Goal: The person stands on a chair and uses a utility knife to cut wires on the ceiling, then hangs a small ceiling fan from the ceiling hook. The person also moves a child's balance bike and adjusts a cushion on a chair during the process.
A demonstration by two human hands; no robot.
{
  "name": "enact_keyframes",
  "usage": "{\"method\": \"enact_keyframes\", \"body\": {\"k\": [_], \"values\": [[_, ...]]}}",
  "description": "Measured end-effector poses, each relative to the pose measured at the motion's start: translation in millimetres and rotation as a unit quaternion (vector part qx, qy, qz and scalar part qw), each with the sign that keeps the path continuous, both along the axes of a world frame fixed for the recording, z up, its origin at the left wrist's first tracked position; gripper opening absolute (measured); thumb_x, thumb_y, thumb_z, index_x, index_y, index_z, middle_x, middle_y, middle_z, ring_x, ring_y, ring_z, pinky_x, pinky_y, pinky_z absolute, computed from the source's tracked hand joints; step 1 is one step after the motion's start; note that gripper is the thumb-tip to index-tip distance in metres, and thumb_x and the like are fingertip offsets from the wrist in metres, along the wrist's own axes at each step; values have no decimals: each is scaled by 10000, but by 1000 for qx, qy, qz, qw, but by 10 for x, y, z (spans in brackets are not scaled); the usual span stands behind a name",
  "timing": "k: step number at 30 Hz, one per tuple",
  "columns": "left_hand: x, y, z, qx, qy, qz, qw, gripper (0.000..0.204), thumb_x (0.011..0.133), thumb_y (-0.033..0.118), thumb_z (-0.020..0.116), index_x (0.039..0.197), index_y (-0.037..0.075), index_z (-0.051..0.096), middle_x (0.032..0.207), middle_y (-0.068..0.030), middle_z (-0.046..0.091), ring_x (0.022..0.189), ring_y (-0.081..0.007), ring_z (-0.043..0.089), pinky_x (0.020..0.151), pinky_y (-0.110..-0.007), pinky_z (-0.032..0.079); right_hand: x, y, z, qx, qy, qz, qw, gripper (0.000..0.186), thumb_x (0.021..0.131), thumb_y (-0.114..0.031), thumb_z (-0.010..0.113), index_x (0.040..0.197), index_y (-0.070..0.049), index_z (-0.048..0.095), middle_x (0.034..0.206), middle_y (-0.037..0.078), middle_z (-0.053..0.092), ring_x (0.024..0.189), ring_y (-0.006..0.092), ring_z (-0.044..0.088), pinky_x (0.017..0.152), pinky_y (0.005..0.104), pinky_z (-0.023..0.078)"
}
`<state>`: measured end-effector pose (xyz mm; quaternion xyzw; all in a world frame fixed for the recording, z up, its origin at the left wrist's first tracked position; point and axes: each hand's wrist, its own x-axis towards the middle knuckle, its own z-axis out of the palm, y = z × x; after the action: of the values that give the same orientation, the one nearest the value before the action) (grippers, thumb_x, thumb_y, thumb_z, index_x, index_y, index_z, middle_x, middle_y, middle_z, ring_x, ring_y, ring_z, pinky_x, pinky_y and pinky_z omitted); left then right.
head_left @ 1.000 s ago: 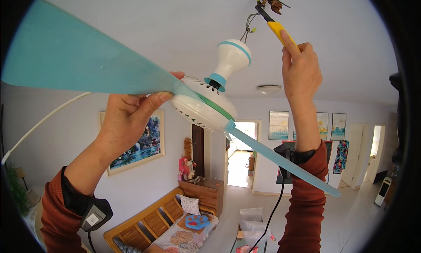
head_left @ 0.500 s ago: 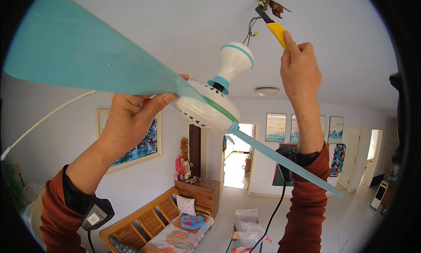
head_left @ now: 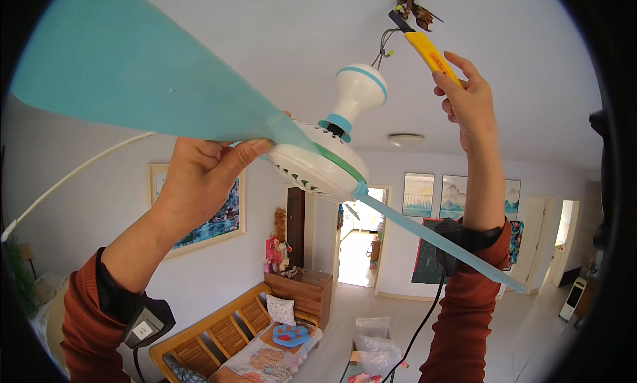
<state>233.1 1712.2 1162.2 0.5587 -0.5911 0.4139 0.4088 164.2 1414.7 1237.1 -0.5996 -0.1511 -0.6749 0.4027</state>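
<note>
My left hand pinches the broad pale-blue blade beside the white fan hub, which has a green band. A white cup with a blue rim hangs above the hub on wire loops. My right hand grips a yellow-handled tool with a dark end, thumb on the handle and index finger raised. The tool's tip is at a tangle of wire and brownish scraps in a ceiling opening; whether it touches cannot be told. A second blade slopes down across my right forearm.
A wooden sofa with cushions and a wooden cabinet stand below. A low table with plastic bags is at lower centre. A round ceiling light, framed pictures, doorways and a white standing appliance are beyond.
My right hand has shifted right and changed its hold on the yellow tool, index finger now lifted. The fan and my left hand have moved slightly right.
</note>
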Motion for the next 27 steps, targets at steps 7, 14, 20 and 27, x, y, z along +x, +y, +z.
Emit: {"method": "enact_keyframes", "body": {"k": [7, 14, 20, 27], "values": [[-68, 51, -34, -14, 40, 36, 998, 220, 876, 125, 582, 1069, 40, 644, 1178, -115, 598, 991, -166, 611, 847, -285, 527, -66, 5, 6, -17, -109, 14, 994, 312, 794, -164, 653, 1062, -9, 609, 750, 68, 635, 552, 87, 577, 491, 190, 446], [-91, 46, -49, -8, 51, 29, 998, 216, 871, 115, 583, 1061, 32, 643, 1183, -122, 595, 993, -165, 612, 850, -289, 527, -4, 12, 56, 22, -195, -72, 978, 291, 760, -214, 688, 952, -2, 634, 723, 63, 635, 560, 96, 572, 523, 233, 454], [-32, 30, -38, -10, 45, 21, 999, 224, 865, 136, 590, 1061, 42, 648, 1171, -120, 604, 981, -162, 616, 845, -291, 530, 51, 94, 145, -7, -244, -221, 944, 294, 763, -272, 700, 929, -34, 652, 673, 55, 621, 565, 113, 545, 555, 254, 440], [-32, 78, -53, -26, 19, 43, 999, 236, 863, 171, 600, 1068, 69, 654, 1161, -86, 616, 976, -149, 618, 813, -275, 542, 13, 109, 172, -5, -263, -270, 926, 293, 770, -294, 696, 927, -48, 671, 620, 63, 603, 557, 183, 547, 581, 280, 452]]}}
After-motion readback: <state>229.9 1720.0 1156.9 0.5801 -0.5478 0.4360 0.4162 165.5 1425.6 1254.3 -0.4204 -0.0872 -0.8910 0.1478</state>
